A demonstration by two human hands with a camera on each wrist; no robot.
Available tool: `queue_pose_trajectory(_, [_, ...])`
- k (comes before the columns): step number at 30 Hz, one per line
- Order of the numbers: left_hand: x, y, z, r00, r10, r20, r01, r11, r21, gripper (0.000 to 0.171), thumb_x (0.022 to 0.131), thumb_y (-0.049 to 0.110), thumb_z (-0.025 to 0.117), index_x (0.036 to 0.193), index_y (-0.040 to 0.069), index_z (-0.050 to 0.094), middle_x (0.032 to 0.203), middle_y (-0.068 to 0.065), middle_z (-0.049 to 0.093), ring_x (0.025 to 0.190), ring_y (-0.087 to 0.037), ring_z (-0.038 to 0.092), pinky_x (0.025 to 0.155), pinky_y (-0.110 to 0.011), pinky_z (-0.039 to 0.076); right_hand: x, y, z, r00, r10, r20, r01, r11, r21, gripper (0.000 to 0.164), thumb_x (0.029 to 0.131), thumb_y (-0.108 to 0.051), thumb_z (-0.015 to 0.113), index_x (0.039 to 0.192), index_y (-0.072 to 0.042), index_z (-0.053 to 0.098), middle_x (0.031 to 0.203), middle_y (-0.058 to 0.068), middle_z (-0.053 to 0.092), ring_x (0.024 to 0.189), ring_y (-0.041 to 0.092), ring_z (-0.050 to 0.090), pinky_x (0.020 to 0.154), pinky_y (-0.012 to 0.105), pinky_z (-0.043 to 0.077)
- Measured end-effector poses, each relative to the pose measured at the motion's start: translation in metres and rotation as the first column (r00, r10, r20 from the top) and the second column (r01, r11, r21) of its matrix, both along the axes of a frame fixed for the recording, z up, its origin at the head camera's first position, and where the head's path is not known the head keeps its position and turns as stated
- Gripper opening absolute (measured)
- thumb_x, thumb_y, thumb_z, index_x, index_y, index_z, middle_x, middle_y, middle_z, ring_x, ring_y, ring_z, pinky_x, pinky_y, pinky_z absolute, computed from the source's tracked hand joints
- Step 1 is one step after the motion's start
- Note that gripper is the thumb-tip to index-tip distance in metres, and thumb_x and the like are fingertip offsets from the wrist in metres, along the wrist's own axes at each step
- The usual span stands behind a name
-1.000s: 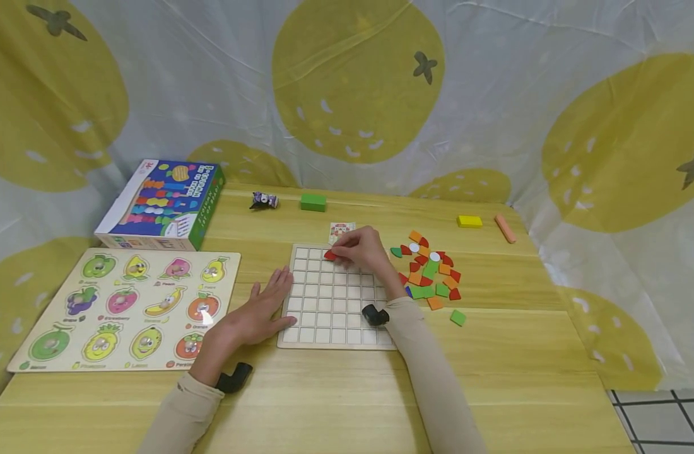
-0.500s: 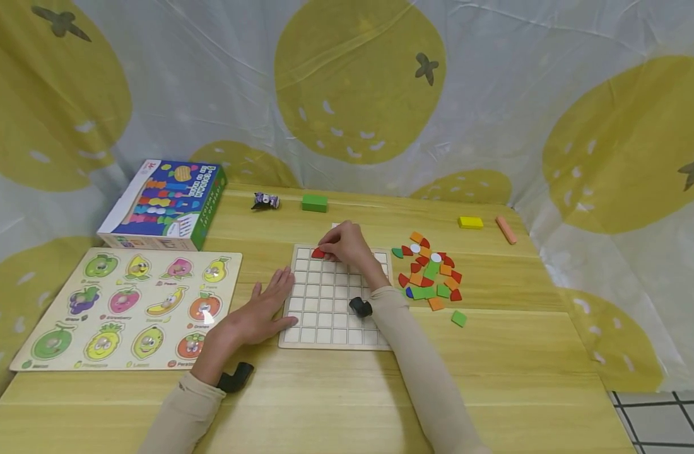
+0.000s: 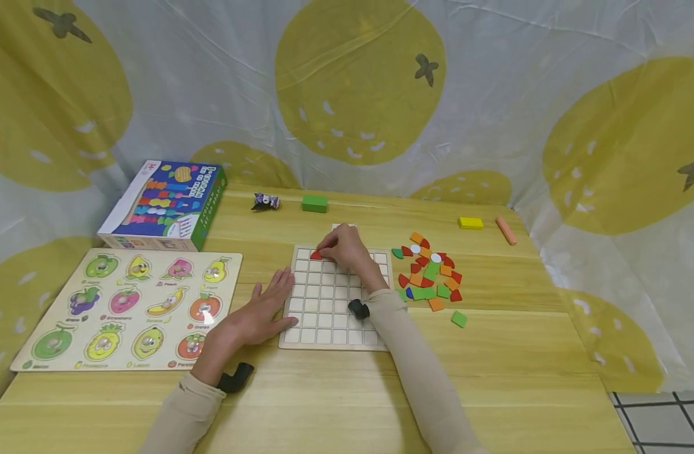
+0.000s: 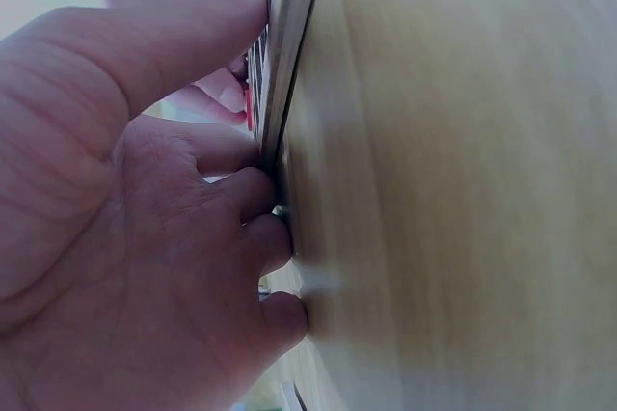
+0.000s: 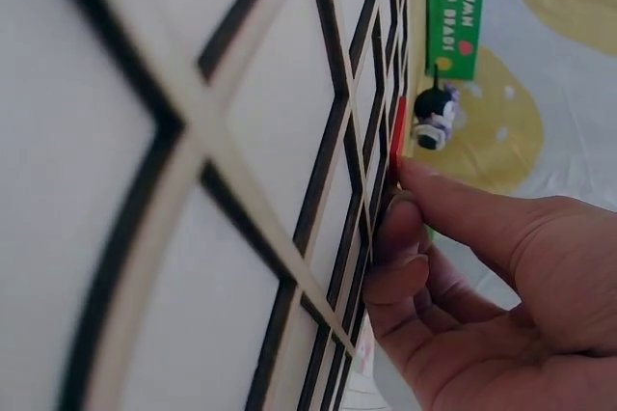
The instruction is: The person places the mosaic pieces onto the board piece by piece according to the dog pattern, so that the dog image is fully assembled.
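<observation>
My right hand (image 3: 349, 251) pinches a red quarter-circle tile (image 3: 315, 255) at the top row of a pale wooden grid board (image 3: 327, 305), near its far left corner. In the right wrist view, thumb and fingertips meet at the near end of the tile (image 5: 397, 131), which lies at the board's surface. My left hand (image 3: 260, 312) rests at the board's left edge with fingers spread. The left wrist view has its thumb on the board's edge and the other fingertips down on the table. A small card (image 3: 344, 225) behind the board is mostly covered by my right hand.
Right of the board lies a loose heap of red, orange, green and white tiles (image 3: 431, 271). A fruit puzzle board (image 3: 171, 309) and a bead-set box (image 3: 165, 202) stand left. Along the back are a small figurine (image 3: 265, 202), green block (image 3: 314, 203) and yellow block (image 3: 470, 222).
My right hand has carried the red tile leftward along the board's top row, then nearly stopped; the tile has turned slightly. My left hand has stayed at the board's edge.
</observation>
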State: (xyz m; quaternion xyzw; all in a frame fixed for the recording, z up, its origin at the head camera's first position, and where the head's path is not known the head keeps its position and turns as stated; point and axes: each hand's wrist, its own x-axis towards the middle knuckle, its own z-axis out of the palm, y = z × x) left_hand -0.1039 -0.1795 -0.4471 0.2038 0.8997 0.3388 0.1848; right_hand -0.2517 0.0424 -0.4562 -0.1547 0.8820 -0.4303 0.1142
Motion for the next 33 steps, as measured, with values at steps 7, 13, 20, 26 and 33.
queue_pose_trajectory(7, [0.001, -0.005, -0.008, 1.000, 0.003, -0.011, -0.003, 0.999, 0.038, 0.089, 0.107, 0.023, 0.067, 0.167, -0.011, 0.012, 0.177, -0.030, 0.001, 0.164, -0.047, -0.005, 0.126, -0.072, -0.007, 0.001, 0.025, 0.003, 0.994, 0.033, -0.101, -0.036, 0.999, -0.032, 0.010, 0.099, -0.012, 0.080, 0.103, -0.004, 0.086, 0.100, 0.009, 0.080, 0.087, 0.018, 0.069, 0.077, 0.027, 0.057])
queue_pose_trajectory(13, [0.002, -0.004, -0.003, 1.000, 0.007, -0.005, -0.008, 1.000, -0.012, 0.086, 0.108, 0.022, 0.066, 0.168, -0.010, 0.012, 0.178, -0.028, 0.002, 0.165, -0.047, -0.002, 0.127, -0.071, -0.004, 0.004, 0.068, 0.019, 0.992, 0.023, -0.123, -0.026, 0.999, -0.021, 0.013, 0.100, -0.012, 0.079, 0.109, -0.003, 0.084, 0.100, 0.009, 0.079, 0.087, 0.023, 0.069, 0.078, 0.031, 0.057])
queue_pose_trajectory(20, [0.001, 0.003, -0.001, 1.000, -0.001, -0.002, 0.001, 1.000, -0.001, 0.086, 0.108, 0.021, 0.065, 0.167, -0.011, 0.012, 0.177, -0.029, 0.001, 0.164, -0.049, -0.002, 0.127, -0.072, -0.004, 0.011, 0.131, 0.024, 0.984, -0.023, -0.179, 0.021, 1.000, -0.016, 0.022, 0.097, -0.005, 0.080, 0.117, 0.004, 0.079, 0.098, 0.013, 0.076, 0.090, 0.028, 0.069, 0.076, 0.031, 0.056])
queue_pose_trajectory(26, [0.000, 0.003, -0.004, 1.000, 0.011, 0.007, -0.011, 0.999, -0.033, 0.085, 0.108, 0.020, 0.065, 0.168, -0.009, 0.012, 0.178, -0.027, 0.001, 0.165, -0.047, -0.002, 0.128, -0.070, -0.004, 0.015, 0.170, 0.014, 0.982, -0.099, -0.159, 0.098, 0.995, -0.009, 0.025, 0.096, -0.003, 0.081, 0.120, 0.005, 0.078, 0.101, 0.017, 0.076, 0.092, 0.031, 0.069, 0.073, 0.027, 0.056])
queue_pose_trajectory(33, [0.001, 0.001, -0.003, 1.000, 0.009, 0.000, -0.009, 1.000, -0.030, 0.085, 0.108, 0.022, 0.065, 0.168, -0.009, 0.012, 0.178, -0.027, 0.001, 0.165, -0.048, -0.002, 0.128, -0.071, -0.004, 0.008, 0.193, 0.002, 0.963, -0.176, -0.205, 0.180, 0.984, 0.000, 0.025, 0.095, -0.001, 0.081, 0.119, 0.007, 0.078, 0.102, 0.021, 0.076, 0.091, 0.033, 0.067, 0.075, 0.022, 0.053])
